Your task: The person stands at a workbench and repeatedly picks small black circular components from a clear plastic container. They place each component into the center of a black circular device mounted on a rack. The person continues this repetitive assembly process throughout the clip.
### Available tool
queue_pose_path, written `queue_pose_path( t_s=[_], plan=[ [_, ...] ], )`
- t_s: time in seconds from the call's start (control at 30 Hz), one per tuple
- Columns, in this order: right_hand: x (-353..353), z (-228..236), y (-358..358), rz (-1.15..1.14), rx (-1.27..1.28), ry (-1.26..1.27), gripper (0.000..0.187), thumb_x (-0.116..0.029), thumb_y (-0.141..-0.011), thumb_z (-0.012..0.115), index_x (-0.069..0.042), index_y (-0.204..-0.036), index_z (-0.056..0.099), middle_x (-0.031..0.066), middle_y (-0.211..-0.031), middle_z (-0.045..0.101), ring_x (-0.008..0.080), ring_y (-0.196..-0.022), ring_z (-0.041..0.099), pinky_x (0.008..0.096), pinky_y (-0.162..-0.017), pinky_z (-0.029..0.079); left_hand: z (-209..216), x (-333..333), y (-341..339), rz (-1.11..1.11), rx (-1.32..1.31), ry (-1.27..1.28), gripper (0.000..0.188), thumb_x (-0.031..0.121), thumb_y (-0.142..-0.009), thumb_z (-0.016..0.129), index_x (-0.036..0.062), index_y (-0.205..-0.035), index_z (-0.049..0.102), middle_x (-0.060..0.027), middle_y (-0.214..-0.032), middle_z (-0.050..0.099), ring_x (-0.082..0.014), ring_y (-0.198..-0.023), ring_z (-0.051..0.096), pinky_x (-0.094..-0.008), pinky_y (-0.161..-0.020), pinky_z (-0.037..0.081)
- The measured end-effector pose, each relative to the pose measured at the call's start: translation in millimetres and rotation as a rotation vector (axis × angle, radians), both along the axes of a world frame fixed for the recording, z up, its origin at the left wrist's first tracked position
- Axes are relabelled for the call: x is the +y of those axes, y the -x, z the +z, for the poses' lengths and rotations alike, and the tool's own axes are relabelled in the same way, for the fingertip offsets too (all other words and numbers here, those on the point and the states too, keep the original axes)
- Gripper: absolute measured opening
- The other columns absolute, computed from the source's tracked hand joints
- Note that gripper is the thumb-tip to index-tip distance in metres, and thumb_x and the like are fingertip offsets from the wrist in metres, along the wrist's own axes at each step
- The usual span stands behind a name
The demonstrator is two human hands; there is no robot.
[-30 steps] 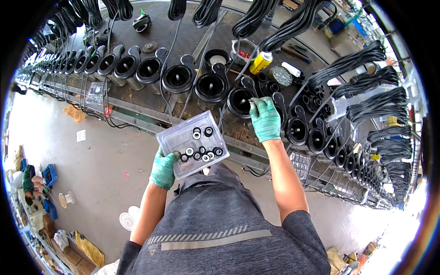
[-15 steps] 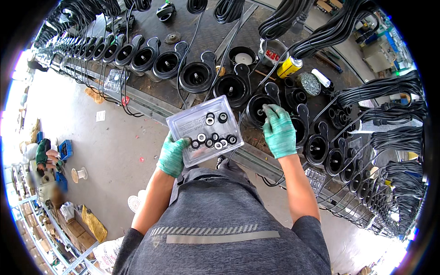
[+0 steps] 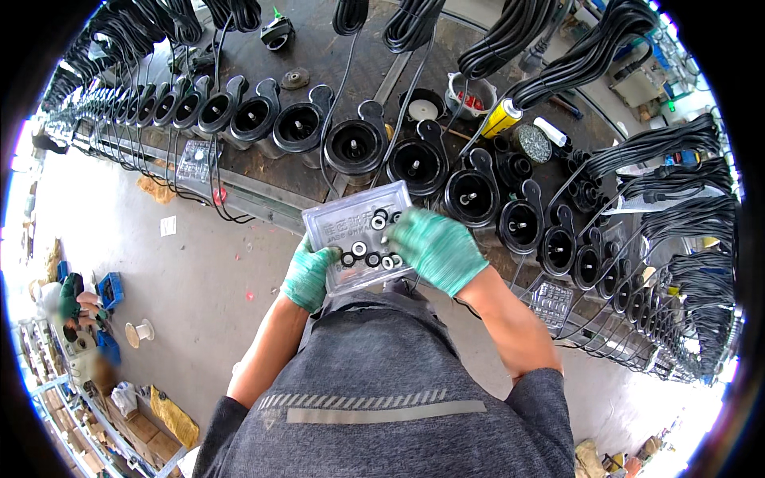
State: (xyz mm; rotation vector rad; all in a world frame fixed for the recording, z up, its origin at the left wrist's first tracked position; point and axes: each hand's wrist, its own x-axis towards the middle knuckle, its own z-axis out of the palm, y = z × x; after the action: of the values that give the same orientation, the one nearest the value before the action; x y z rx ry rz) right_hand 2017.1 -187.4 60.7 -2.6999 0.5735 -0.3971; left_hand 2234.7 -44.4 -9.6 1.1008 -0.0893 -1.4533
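My left hand (image 3: 309, 275), in a green glove, grips the left edge of a clear plastic tray (image 3: 336, 225), thumb over its rim. Several small black-and-white rings (image 3: 373, 260) lie inside, loosely scattered. My right hand (image 3: 440, 248), gloved the same way, reaches over the tray's right side with its fingertips down by the rings. Motion smears its fingers, so whether they pinch a ring cannot be made out, and the hand covers part of the tray. Just beyond stand round black motor housings, one (image 3: 470, 197) nearest my right hand, each with a metal shaft in the middle.
Housings line the curved bench (image 3: 263, 187) on both sides, their cables running to coiled black bundles (image 3: 498, 44). Behind them are a yellow spray can (image 3: 502, 118), a pot with red pieces (image 3: 470, 95) and a round container of grey bits (image 3: 535, 143). A spool (image 3: 139, 333) stands on the floor.
My right hand has come away from a black housing and moved left and toward me, over the tray. My left hand still holds the tray, which sits slightly further right in view.
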Motion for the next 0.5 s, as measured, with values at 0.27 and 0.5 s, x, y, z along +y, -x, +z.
queue_pose_path(
  t_s=[0.27, 0.5],
  plan=[
    [-83, -69, -20, -0.54, -0.183, 0.177, 0.015, -0.022, -0.092, 0.074, -0.015, -0.106, 0.076, 0.0057, -0.102, 0.07, 0.0288, -0.089, 0.071, 0.0421, -0.076, 0.059, -2, 27, -38, 0.066, -0.067, 0.009, 0.06, -0.005, -0.083, 0.062, -0.0014, -0.142, 0.057, -0.0167, -0.127, 0.071, -0.0293, -0.108, 0.073, -0.0436, -0.094, 0.064],
    [-85, -86, -22, -0.456, -0.107, 0.256, 0.024, -0.009, -0.085, 0.071, -0.013, -0.108, 0.076, 0.0092, -0.107, 0.068, 0.0326, -0.098, 0.066, 0.0436, -0.086, 0.058, -1, 40, -60, 0.129, -0.038, -0.003, 0.059, -0.005, -0.083, 0.063, -0.0028, -0.142, 0.056, -0.0173, -0.127, 0.07, -0.0288, -0.109, 0.073, -0.0432, -0.095, 0.064]
  ],
)
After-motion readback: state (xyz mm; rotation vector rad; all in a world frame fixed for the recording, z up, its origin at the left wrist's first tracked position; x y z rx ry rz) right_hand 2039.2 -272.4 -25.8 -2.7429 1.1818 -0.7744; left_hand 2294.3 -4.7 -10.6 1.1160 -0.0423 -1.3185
